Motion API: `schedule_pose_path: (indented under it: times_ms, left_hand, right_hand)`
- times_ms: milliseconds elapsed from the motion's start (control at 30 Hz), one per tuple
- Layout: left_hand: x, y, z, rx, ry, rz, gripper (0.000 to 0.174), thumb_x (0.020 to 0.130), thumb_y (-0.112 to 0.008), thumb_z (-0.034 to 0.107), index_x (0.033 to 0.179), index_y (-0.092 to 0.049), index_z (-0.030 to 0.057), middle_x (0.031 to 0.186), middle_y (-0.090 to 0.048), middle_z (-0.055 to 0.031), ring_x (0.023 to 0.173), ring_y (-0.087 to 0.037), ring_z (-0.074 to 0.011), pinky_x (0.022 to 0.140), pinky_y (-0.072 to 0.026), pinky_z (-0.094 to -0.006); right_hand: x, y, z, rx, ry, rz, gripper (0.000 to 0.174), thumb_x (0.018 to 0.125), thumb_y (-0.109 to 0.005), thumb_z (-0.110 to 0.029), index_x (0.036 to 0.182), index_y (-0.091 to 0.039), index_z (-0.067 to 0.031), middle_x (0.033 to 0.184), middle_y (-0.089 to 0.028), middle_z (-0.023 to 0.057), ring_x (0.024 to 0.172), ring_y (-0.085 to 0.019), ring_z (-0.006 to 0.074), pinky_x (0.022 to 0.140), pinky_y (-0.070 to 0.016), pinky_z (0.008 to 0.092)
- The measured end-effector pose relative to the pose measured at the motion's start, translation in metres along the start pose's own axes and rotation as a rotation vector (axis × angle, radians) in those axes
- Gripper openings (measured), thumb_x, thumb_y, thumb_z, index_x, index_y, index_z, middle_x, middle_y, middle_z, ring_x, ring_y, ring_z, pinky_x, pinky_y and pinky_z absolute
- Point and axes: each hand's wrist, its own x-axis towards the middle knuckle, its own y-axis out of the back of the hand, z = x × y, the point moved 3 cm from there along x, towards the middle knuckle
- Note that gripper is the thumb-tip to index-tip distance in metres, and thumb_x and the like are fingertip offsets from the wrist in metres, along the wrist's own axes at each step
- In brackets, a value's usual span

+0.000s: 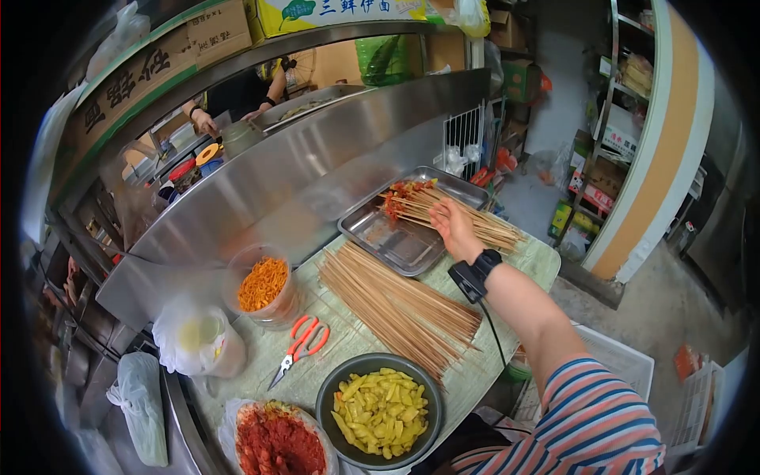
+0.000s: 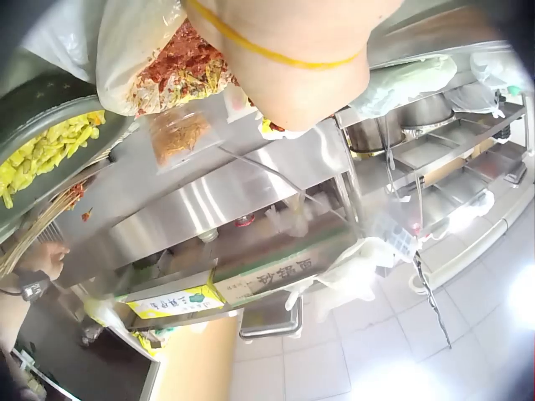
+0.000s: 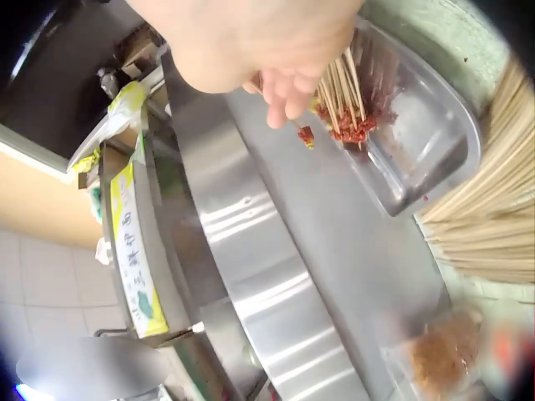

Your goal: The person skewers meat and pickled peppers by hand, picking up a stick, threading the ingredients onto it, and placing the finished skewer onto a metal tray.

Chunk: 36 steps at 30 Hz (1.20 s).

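Observation:
My right hand (image 1: 454, 226) is over the metal tray (image 1: 372, 229), above a bundle of wooden skewers (image 1: 491, 230) with red-coated food at their far ends. In the right wrist view its curled fingers pinch one skewer, whose tip bears a small red and yellow food piece (image 3: 307, 136) beyond the fingertips. Bare skewers (image 1: 396, 301) lie fanned on the table beside the tray. My left hand (image 2: 292, 79) shows only partly in the left wrist view, a yellow band round it, near the bag of red chilli paste (image 2: 180, 71); its fingers are hidden.
On the table (image 1: 317, 348) are a bowl (image 1: 324, 427) of yellow-green cut pieces, orange-handled scissors (image 1: 299, 348), a tub of orange shreds (image 1: 264, 285) and a bagged tub (image 1: 198, 340). A steel partition (image 1: 261, 206) runs behind; another person's hands (image 1: 204, 121) are beyond it.

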Motion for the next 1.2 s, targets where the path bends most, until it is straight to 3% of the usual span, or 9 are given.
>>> schedule_pose_path:
  times_ms: [200, 400, 467, 533, 567, 1000, 1100, 1167, 1200]
  left_hand:
    - [0.019, 0.026, -0.021, 0.332, -0.387, -0.159, 0.026, 0.088, -0.044, 0.002, 0.111, -0.054, -0.0043, 0.123, -0.048, -0.0155, 0.111, -0.048, -0.0281, 0.093, -0.0409, -0.0363]
    - [0.006, 0.01, -0.009, 0.237, -0.212, 0.001, 0.025, 0.087, -0.047, 0.005, 0.109, -0.058, -0.0012, 0.116, -0.05, -0.0142, 0.107, -0.049, -0.0278, 0.091, -0.0418, -0.0393]
    - [0.016, 0.025, -0.023, -0.015, -0.029, 0.067, 0.023, 0.086, -0.05, 0.007, 0.105, -0.061, 0.0006, 0.117, -0.048, -0.0127, 0.108, -0.048, -0.0266, 0.091, -0.0411, -0.0392]
    - [0.043, 0.055, -0.052, -0.016, -0.245, -0.281, 0.034, 0.092, -0.041, 0.013, 0.123, -0.045, 0.0001, 0.126, -0.048, -0.0143, 0.114, -0.049, -0.0239, 0.096, -0.041, -0.036]
    - [0.041, 0.054, -0.051, -0.02, -0.251, -0.274, 0.034, 0.092, -0.041, 0.013, 0.123, -0.045, 0.0001, 0.126, -0.048, -0.0143, 0.114, -0.049, -0.0239, 0.096, -0.041, -0.036]
    - [0.038, 0.051, -0.048, -0.081, -0.236, -0.179, 0.028, 0.092, -0.042, 0.008, 0.117, -0.048, -0.0017, 0.117, -0.053, -0.0128, 0.107, -0.053, -0.0219, 0.092, -0.0441, -0.0337]
    - [0.039, 0.054, -0.048, -0.086, -0.25, -0.188, 0.028, 0.092, -0.042, 0.008, 0.117, -0.048, -0.0012, 0.116, -0.054, -0.0126, 0.106, -0.054, -0.0216, 0.092, -0.0444, -0.0334]
    - [0.041, 0.054, -0.05, -0.107, -0.188, -0.196, 0.028, 0.091, -0.044, 0.008, 0.117, -0.049, -0.0007, 0.116, -0.054, -0.0118, 0.105, -0.055, -0.0211, 0.09, -0.0447, -0.0329]
    - [0.041, 0.053, -0.051, -0.159, -0.163, -0.195, 0.028, 0.09, -0.045, 0.007, 0.116, -0.05, -0.0004, 0.115, -0.055, -0.0111, 0.104, -0.055, -0.0205, 0.088, -0.0452, -0.032]
  right_hand:
    - [-0.006, 0.01, 0.019, -0.007, -0.278, 0.081, 0.025, 0.092, -0.05, -0.023, 0.106, -0.053, -0.0023, 0.097, -0.061, 0.01, 0.078, -0.058, 0.0155, 0.066, -0.0488, 0.0269]
    - [-0.082, -0.028, 0.03, -0.869, -0.354, -0.546, 0.013, 0.084, -0.058, -0.013, 0.088, -0.063, -0.0012, 0.08, -0.065, 0.0069, 0.067, -0.058, 0.0076, 0.055, -0.0465, 0.021]
    - [-0.1, -0.037, 0.038, -1.077, -0.258, -0.603, 0.015, 0.078, -0.061, -0.013, 0.081, -0.064, 0.0014, 0.079, -0.066, 0.0124, 0.072, -0.063, 0.0172, 0.059, -0.0502, 0.0284]
    - [-0.112, -0.048, 0.044, -1.893, 0.296, -0.717, 0.022, 0.072, -0.065, -0.017, 0.079, -0.064, 0.0037, 0.082, -0.064, 0.0189, 0.077, -0.064, 0.0306, 0.068, -0.0512, 0.0374]
    - [-0.112, -0.047, 0.052, -1.967, 0.135, -0.722, 0.029, 0.067, -0.066, -0.02, 0.083, -0.064, 0.0044, 0.085, -0.062, 0.0231, 0.081, -0.06, 0.0376, 0.075, -0.0492, 0.0424]
    - [-0.103, -0.045, 0.043, -1.7, -0.197, -0.667, 0.02, 0.074, -0.062, -0.022, 0.069, -0.067, -0.0026, 0.064, -0.065, 0.0098, 0.052, -0.062, 0.0239, 0.062, -0.049, 0.0349]
    - [-0.096, -0.038, 0.045, -1.711, -0.136, -0.671, 0.019, 0.077, -0.064, -0.021, 0.07, -0.066, -0.0028, 0.063, -0.063, 0.0091, 0.049, -0.06, 0.0172, 0.055, -0.048, 0.031]
    - [-0.091, -0.039, 0.042, -1.643, 0.463, -0.808, 0.02, 0.079, -0.062, -0.021, 0.071, -0.064, -0.0034, 0.064, -0.062, 0.0105, 0.048, -0.059, 0.0201, 0.054, -0.0475, 0.0321]
    - [-0.093, -0.042, 0.037, -1.543, 0.45, -0.814, 0.02, 0.08, -0.061, -0.021, 0.072, -0.062, -0.0034, 0.063, -0.06, 0.0107, 0.047, -0.057, 0.0206, 0.051, -0.0463, 0.0334]
